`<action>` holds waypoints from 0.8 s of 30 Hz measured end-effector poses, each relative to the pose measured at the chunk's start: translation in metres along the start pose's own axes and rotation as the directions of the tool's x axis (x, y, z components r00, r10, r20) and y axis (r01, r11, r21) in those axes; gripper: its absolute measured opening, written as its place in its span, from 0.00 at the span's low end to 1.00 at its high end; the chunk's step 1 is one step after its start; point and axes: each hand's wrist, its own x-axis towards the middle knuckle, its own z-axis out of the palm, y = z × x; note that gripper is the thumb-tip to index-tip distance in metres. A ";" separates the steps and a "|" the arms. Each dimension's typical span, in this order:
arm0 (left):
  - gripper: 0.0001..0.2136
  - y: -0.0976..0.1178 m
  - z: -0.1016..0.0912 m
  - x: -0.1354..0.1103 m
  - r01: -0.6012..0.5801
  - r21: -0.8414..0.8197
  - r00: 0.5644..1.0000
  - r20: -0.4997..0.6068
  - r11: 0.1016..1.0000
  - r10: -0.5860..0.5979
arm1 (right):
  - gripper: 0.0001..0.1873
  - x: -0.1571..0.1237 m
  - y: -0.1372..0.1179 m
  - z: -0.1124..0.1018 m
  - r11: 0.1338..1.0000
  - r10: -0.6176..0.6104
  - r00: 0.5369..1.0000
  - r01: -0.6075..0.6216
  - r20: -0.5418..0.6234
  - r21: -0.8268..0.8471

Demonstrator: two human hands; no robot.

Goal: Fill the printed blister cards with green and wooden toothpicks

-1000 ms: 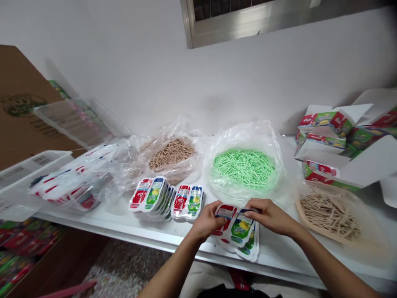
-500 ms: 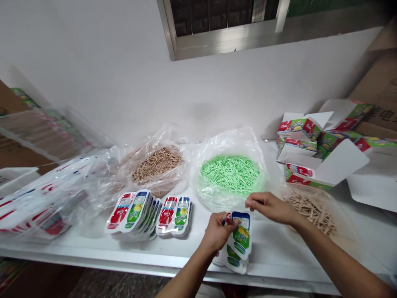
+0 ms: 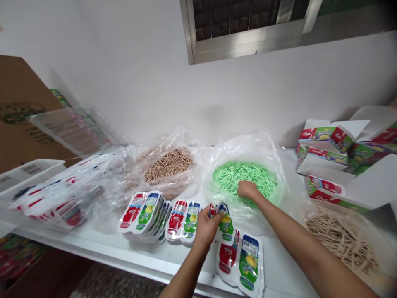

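Observation:
My left hand (image 3: 207, 225) is closed on a small plastic packet (image 3: 224, 221) printed with a red and a green bottle, lifted a little above the white table (image 3: 145, 256). More such packets (image 3: 240, 260) lie in a short stack just below it. My right hand (image 3: 246, 189) reaches into the clear bag of green sticks (image 3: 245, 176), fingers curled down among them; what they hold, if anything, is hidden.
Two fanned stacks of packets (image 3: 155, 213) lie to the left. Behind them is a bag of tan sticks (image 3: 167, 165). A tray of tan sticks (image 3: 341, 240) sits at right, printed cartons (image 3: 335, 145) behind it. Bagged packets (image 3: 58, 190) and a white basket (image 3: 21, 176) are far left.
My right hand let go of the packet and moved forward into the green sticks. My left hand lifted one packet off the stack.

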 end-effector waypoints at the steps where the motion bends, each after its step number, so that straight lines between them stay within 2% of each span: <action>1: 0.10 -0.001 -0.004 0.003 -0.016 0.018 1.000 -0.009 1.000 0.016 | 0.17 0.002 0.003 0.001 1.000 -0.016 1.000 0.016 0.006 -0.013; 4: 0.14 -0.002 -0.015 0.016 -0.142 0.192 0.987 -0.049 0.971 0.154 | 0.17 0.001 0.019 0.001 0.996 -0.079 0.997 0.078 -0.022 -0.040; 6: 0.16 0.001 -0.018 0.031 -0.231 0.301 0.962 -0.074 0.925 0.265 | 0.16 -0.004 0.032 0.002 0.990 -0.131 0.988 0.128 -0.076 -0.052; 10: 0.16 0.019 -0.007 0.077 -0.335 0.387 0.901 -0.137 0.859 0.412 | 0.13 -0.018 0.045 0.003 0.969 -0.248 0.945 0.240 -0.214 -0.062; 13: 0.13 0.033 0.021 0.115 -0.424 0.421 0.853 -0.112 0.802 0.510 | 0.12 -0.028 0.046 0.003 0.941 -0.332 0.899 0.336 -0.285 -0.034; 16: 0.10 0.033 0.062 0.140 -0.490 0.422 0.831 -0.040 0.763 0.555 | 0.08 -0.034 0.045 0.001 0.896 -0.403 0.856 0.441 -0.324 0.050; 19: 0.10 0.018 0.103 0.145 -0.521 0.389 0.831 0.028 0.760 0.556 | 0.07 -0.036 0.042 -0.002 0.824 -0.440 0.823 0.529 -0.361 0.203; 21: 0.09 0.008 0.124 0.143 -0.523 0.351 0.838 0.047 0.777 0.543 | 0.05 -0.035 0.041 -0.005 0.754 -0.433 0.813 0.564 -0.390 0.338; 24: 0.07 0.001 0.135 0.140 -0.478 0.297 0.857 -0.051 0.827 0.513 | 0.03 -0.031 0.045 -0.010 0.613 -0.337 0.821 0.563 -0.461 0.555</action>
